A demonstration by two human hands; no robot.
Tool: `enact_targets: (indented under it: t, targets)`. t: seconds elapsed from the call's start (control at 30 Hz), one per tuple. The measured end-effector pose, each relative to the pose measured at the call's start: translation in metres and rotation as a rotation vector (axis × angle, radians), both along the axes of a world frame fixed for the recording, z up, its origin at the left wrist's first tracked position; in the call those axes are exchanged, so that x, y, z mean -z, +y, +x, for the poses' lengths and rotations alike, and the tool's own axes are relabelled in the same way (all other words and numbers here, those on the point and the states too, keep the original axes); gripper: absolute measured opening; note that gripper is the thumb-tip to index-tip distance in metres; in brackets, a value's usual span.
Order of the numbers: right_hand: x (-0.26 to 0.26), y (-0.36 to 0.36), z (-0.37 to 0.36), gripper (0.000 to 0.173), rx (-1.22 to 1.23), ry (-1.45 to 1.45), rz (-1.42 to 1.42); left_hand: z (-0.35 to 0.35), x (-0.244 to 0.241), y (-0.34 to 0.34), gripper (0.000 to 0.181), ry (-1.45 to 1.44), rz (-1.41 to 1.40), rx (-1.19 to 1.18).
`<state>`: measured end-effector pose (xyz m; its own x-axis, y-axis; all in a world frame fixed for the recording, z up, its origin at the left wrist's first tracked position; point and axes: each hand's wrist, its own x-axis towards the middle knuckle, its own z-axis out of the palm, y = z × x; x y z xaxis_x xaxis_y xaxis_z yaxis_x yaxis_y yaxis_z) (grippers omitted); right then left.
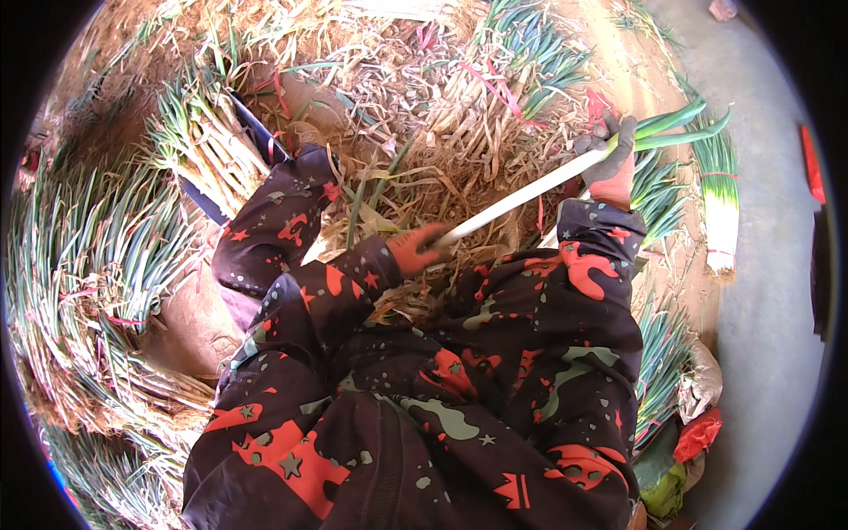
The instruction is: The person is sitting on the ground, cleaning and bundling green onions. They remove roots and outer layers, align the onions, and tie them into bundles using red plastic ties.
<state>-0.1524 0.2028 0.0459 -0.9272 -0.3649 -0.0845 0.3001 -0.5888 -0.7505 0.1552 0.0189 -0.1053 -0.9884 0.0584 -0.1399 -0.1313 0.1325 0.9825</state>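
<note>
A long green onion [523, 193] with a clean white stalk lies slantwise between my two gloved hands. My left hand [419, 250], in an orange glove, holds it near its lower end, just above my lap. Higher up at the right, my right hand [611, 156], in an orange and grey glove, is closed around the stalk where it turns green. The green leaves stick out to the right past that hand. Dry husks and stripped leaves [424, 179] lie beneath the stalk, and some of the stalk's lower end is hidden by my left fingers.
Unpeeled onions [215, 142] rest on a dark blue-edged support at upper left. Tied bundles [99, 285] crowd the left side, and another bundle [470, 99] lies ahead. A clean white-stalked bundle [721, 205] lies at right, beside the grey floor [762, 298]. Bags [699, 377] sit lower right.
</note>
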Motion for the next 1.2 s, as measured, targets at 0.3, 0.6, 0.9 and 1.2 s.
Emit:
enact_targets:
  t: [0.3,0.6,0.9,1.2]
  targets:
    - [-0.015,-0.062,0.053,0.012,0.032,-0.026,0.3,-0.021,-0.044,0.037,0.038,-0.021,-0.082,-0.189]
    - [-0.002,-0.055,0.021,0.011,0.167,0.066,0.436,-0.023,-0.148,0.039,0.029,0.175,0.722,0.02]
    - [0.099,0.046,-0.09,0.015,0.621,0.102,0.611,0.132,-0.147,-0.011,0.028,-0.306,0.604,0.384]
    - [0.073,-0.01,-0.044,0.026,1.069,0.475,1.126,0.105,-0.109,-0.051,0.042,-0.066,-1.316,-0.421]
